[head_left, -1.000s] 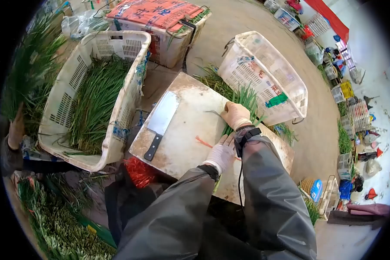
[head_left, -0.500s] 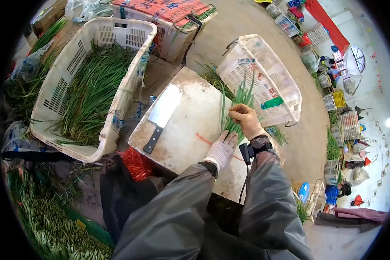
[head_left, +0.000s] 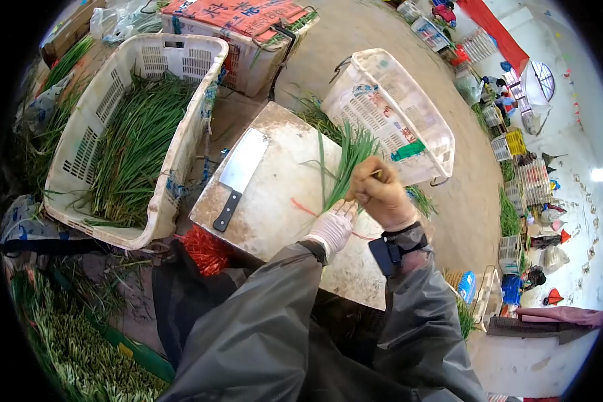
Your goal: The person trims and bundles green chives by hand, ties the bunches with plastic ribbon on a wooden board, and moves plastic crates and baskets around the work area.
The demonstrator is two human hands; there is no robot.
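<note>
A bunch of long green leaves (head_left: 350,159) lies over the right part of the white board (head_left: 285,161), its tips toward the white crate. My left hand (head_left: 333,226), in a pale glove, is closed round the lower end of the bunch. Just right of the leaves, my right hand (head_left: 380,191) is raised with its fingers curled in; what it pinches, if anything, is too small to tell. A cleaver (head_left: 244,167) with a black handle rests on the board's left side. A red string (head_left: 303,206) runs across the board near my left hand.
A large white crate (head_left: 60,194) of green leaves stands left. Another white crate (head_left: 409,107) is beyond the board. Red strings (head_left: 206,249) hang by the board's near left edge. A box with a red cover (head_left: 238,17) stands at the back. Trimmed bundles (head_left: 80,342) lie lower left.
My right hand has come up off the leaves and its fingers have curled in. My left hand has stayed at the bunch's lower end. The whole view has shifted slightly.
</note>
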